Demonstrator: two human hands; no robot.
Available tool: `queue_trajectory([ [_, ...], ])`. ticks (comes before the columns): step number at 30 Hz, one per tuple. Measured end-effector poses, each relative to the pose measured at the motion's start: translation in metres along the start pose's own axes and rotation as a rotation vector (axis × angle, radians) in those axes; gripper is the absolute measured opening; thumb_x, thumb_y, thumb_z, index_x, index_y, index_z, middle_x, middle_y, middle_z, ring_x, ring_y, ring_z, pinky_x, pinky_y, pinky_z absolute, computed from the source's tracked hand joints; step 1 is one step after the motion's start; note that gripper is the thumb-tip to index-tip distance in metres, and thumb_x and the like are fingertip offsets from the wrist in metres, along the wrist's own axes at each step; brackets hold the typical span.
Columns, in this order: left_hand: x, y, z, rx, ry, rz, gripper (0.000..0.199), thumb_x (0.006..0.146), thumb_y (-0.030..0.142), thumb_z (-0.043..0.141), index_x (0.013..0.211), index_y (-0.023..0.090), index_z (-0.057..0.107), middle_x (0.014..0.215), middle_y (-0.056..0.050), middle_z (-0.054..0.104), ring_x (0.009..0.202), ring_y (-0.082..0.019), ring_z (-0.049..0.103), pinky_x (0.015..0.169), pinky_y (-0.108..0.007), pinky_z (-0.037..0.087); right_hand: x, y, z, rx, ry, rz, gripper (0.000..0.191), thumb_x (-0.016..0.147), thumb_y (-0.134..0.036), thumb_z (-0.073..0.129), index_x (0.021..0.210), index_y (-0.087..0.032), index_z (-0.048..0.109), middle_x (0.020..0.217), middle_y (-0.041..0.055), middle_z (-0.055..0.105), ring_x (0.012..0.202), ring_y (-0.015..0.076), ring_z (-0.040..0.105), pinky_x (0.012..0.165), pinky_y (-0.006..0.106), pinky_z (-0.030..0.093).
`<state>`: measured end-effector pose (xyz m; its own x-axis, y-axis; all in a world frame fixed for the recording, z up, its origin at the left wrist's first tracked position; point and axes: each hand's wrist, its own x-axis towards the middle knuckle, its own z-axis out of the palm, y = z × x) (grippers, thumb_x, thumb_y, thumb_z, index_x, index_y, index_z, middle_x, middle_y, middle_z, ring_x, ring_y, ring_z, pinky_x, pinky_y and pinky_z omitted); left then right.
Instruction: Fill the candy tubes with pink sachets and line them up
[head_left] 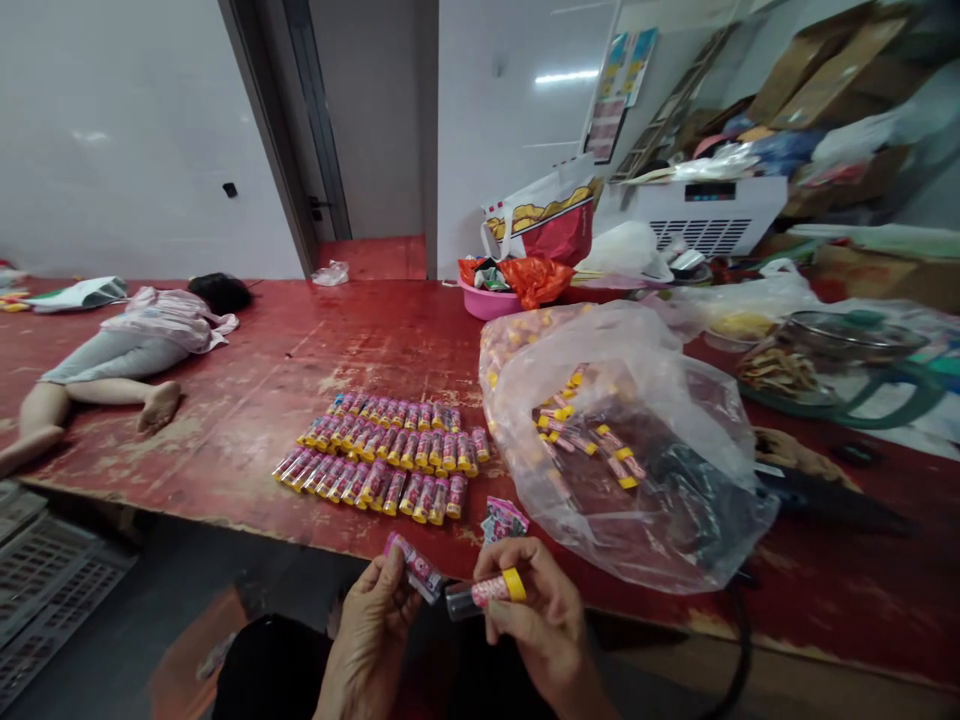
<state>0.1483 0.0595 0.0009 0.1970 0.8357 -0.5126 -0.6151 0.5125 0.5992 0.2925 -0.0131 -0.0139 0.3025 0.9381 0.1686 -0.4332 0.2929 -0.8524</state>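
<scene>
My left hand (375,630) pinches a small printed pink plastic wrapper (416,568) between thumb and fingers. Close beside it, my right hand (536,610) grips a small clear tube (487,592) with a yellow end and a pink patterned label; its clear end points left at the wrapper. Rows of similar tubes (390,450) with yellow ends lie side by side on the red table (262,350). Just beyond my right hand lies a little stack of pink printed wrappers (504,520). To the right, a large clear plastic bag (622,530) lies open with loose yellow-ended tubes (592,438) inside.
A person (161,320) lies on the far left of the table. A pink basin (487,302) with bags stands at the back. On the right are a glass-lidded pan (847,340), a dark cable (739,640) and cluttered bags. Plastic crates (52,590) stand below left.
</scene>
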Motion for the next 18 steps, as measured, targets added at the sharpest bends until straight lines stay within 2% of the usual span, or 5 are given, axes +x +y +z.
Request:
queue_trajectory([
  [4,-0.007,0.001,0.001,-0.021,0.004,-0.027,0.051,0.036,0.035,0.099,0.073,0.013,0.072,0.071,-0.005,0.074,0.06,-0.014,0.066,0.052,-0.018,0.054,0.0,0.017,0.011,-0.053,0.061,-0.13,0.031,0.078,-0.034,0.078,0.089,-0.021,0.052,0.091,0.002,0.059,0.063,0.0112,0.056,0.052,0.02,0.05],
  [7,-0.011,0.003,-0.003,-0.021,0.02,-0.032,0.051,0.034,0.036,0.099,0.07,0.013,0.07,0.071,-0.005,0.074,0.059,-0.014,0.065,0.052,-0.019,0.053,-0.007,0.032,0.013,-0.236,0.076,-0.259,0.03,0.08,-0.033,0.077,0.085,-0.022,0.049,0.096,0.0044,0.06,0.079,0.0166,0.061,0.062,0.023,0.053],
  [11,-0.013,-0.001,-0.012,-0.004,-0.074,0.014,0.043,0.047,0.037,0.096,0.067,0.013,0.067,0.067,-0.003,0.071,0.058,-0.012,0.064,0.054,-0.018,0.053,-0.02,0.05,0.021,-0.437,0.083,-0.393,0.018,0.089,-0.027,0.065,0.09,-0.022,0.048,0.098,0.0048,0.058,0.084,0.016,0.06,0.07,0.024,0.051],
  [15,-0.015,-0.01,-0.019,0.046,-0.107,0.118,0.038,0.057,0.039,0.092,0.078,0.015,0.07,0.069,-0.002,0.071,0.06,-0.012,0.064,0.058,-0.018,0.053,-0.019,0.056,0.027,-0.552,0.024,-0.559,0.014,0.089,-0.017,0.061,0.093,-0.021,0.049,0.093,0.0041,0.057,0.078,0.0144,0.06,0.068,0.023,0.051],
  [18,-0.018,-0.008,-0.019,0.066,-0.12,0.144,0.044,0.055,0.037,0.093,0.087,0.015,0.074,0.073,-0.004,0.072,0.065,-0.015,0.067,0.064,-0.021,0.055,-0.014,0.049,0.026,-0.572,-0.069,-0.57,0.016,0.088,-0.021,0.065,0.095,-0.021,0.051,0.094,0.0047,0.058,0.082,0.0163,0.062,0.07,0.024,0.053],
])
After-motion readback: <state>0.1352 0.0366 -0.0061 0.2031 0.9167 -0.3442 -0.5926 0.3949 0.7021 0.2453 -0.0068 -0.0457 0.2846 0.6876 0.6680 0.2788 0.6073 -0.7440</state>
